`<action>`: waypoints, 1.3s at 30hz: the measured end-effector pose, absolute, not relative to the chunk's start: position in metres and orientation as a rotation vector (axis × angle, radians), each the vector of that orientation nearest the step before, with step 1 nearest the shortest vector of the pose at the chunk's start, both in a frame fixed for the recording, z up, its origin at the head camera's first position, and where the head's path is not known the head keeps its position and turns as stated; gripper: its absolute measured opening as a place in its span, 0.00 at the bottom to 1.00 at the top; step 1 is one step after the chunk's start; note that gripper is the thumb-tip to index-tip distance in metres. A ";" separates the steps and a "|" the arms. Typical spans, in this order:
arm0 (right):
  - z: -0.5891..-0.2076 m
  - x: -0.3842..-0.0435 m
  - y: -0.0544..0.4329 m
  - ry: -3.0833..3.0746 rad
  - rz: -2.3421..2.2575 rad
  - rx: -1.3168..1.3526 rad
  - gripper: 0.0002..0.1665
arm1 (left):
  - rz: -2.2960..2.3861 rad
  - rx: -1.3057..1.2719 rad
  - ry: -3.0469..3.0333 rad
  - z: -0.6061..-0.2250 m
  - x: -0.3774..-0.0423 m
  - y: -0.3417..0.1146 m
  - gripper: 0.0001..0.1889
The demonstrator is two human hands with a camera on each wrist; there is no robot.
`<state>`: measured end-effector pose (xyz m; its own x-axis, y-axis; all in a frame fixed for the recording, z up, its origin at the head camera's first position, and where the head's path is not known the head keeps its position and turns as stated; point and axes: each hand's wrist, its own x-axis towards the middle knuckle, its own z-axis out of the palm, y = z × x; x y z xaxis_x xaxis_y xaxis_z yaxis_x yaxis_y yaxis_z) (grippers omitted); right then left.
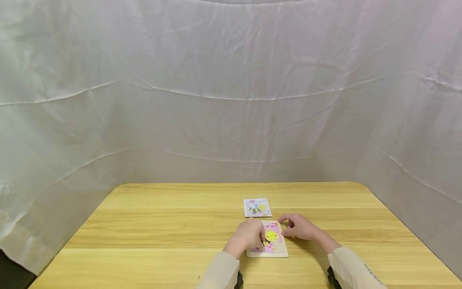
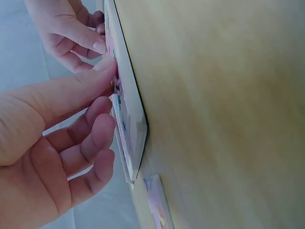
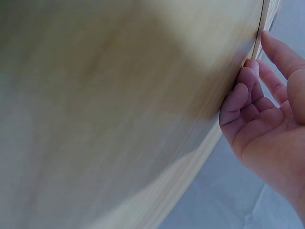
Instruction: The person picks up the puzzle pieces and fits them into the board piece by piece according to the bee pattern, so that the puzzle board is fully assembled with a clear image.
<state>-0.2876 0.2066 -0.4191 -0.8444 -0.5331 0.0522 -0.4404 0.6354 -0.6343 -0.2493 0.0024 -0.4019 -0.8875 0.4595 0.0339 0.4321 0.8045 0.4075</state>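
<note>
A shallow jigsaw board (image 1: 285, 253) with a yellow bee on pink lies on the table, a bare beige patch at its lower right. My left hand (image 1: 249, 236) bends down over the board's left part, its thumb and forefinger pinching at a puzzle piece (image 1: 258, 249) low on the picture. The left wrist view has that thumb tip right on the board, with the other fingers loosely curled. At the board's right edge, my right hand (image 1: 300, 227) touches the side with spread thumb and forefinger, the remaining fingers bent beneath.
A printed bee card (image 1: 257, 208) lies just beyond the board. In the left wrist view, a small pink printed piece (image 2: 158, 202) lies on the wooden table (image 1: 162, 233) by the board's corner. Grey curtains (image 1: 231, 120) hang behind and at both sides.
</note>
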 end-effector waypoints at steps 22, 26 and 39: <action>-0.417 -0.285 0.206 2.704 -1.008 -0.817 0.19 | 0.652 0.735 2.884 -0.399 -0.248 -0.003 0.10; -0.417 -0.286 0.206 2.703 -1.004 -0.812 0.19 | 0.649 0.719 2.892 -0.398 -0.248 -0.003 0.11; -0.417 -0.287 0.207 2.698 -1.005 -0.806 0.19 | 0.605 0.718 2.924 -0.396 -0.246 -0.001 0.11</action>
<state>-0.2869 0.2066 -0.4175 -0.8440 -0.5346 0.0443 -0.4333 0.6307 -0.6438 -0.2459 -0.0007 -0.3959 -0.8882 0.4587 0.0254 0.4311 0.8132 0.3911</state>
